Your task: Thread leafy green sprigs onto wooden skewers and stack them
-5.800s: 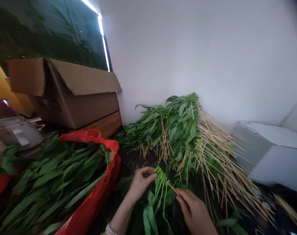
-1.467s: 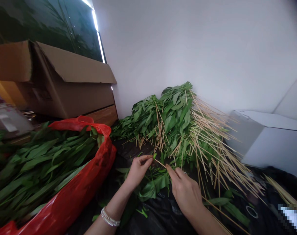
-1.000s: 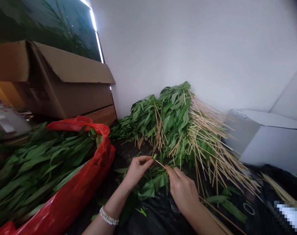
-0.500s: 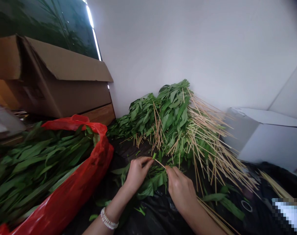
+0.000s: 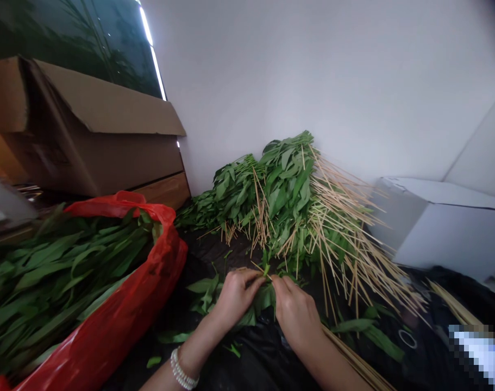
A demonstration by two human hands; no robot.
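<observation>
My left hand [image 5: 238,294], with a pearl bracelet [image 5: 182,371] on its wrist, pinches a green leaf stem [image 5: 266,269] in front of me. Close beside it, my right hand [image 5: 295,308] is closed on a thin bamboo skewer [image 5: 255,265], whose tip sticks out past the stem on the left. The two sets of fingertips almost touch and partly hide where skewer and stem cross. Under both hands lie loose green leaves [image 5: 253,315]. Beyond them, leafy greens [image 5: 286,163] are heaped against the wall, with many bamboo skewers [image 5: 345,217] sticking out to the right.
At left is a red plastic bag [image 5: 149,282] full of long green leaves [image 5: 55,260]. An open cardboard box [image 5: 129,157] stands behind it. A white box [image 5: 446,233] is at right. More skewers [image 5: 353,358] lie by my right forearm on black plastic sheeting [image 5: 267,358].
My right hand has moved left along the skewer, up to my left fingertips. The skewer's tip now shows beyond the stem, where before the skewer spanned the gap between the hands.
</observation>
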